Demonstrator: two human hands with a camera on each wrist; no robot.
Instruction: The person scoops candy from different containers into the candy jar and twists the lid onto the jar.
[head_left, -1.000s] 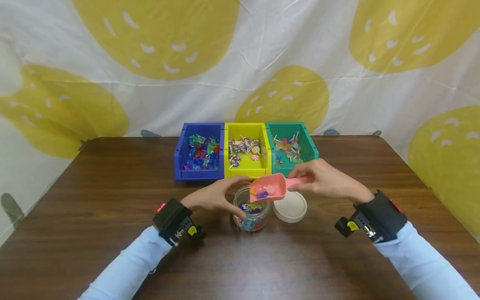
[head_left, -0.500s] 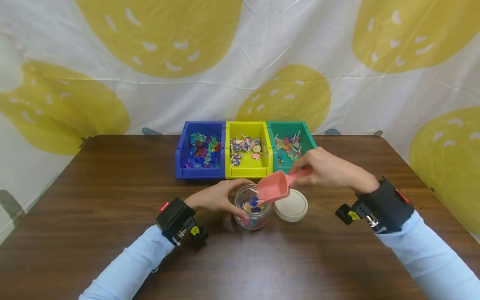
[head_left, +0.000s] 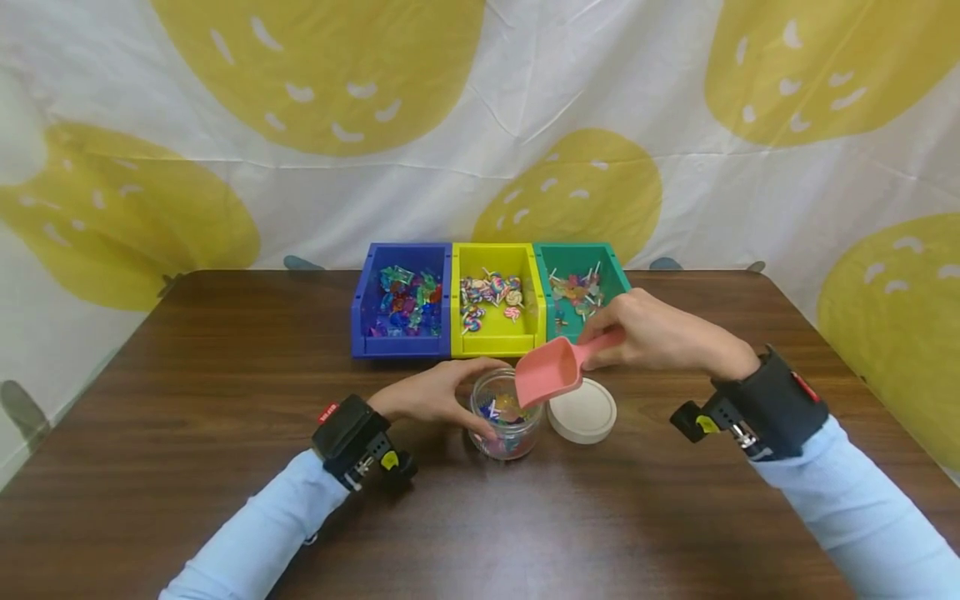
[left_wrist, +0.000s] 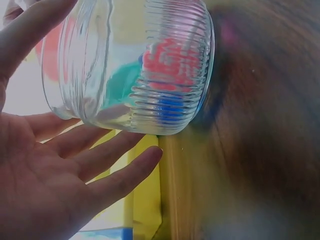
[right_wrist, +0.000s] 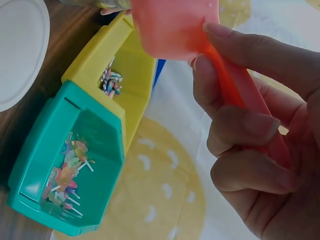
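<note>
A clear glass jar with small colourful pieces inside stands on the table. The left hand curves round its left side, thumb in front and fingers behind; in the left wrist view the jar shows ribbed glass beside the hand. The right hand grips the handle of a pink scoop, tilted over the jar's mouth, its bowl holding nothing visible. In the right wrist view the fingers of the hand curl round the scoop's handle.
A white lid lies right of the jar. Behind stand a blue bin with gem-like pieces, a yellow bin with lollipop pieces and a green bin with pale stick pieces. A patterned cloth hangs behind the table.
The right hand has tipped the scoop down to the left, and the pieces in it have dropped into the jar. The left hand has stayed around the jar.
</note>
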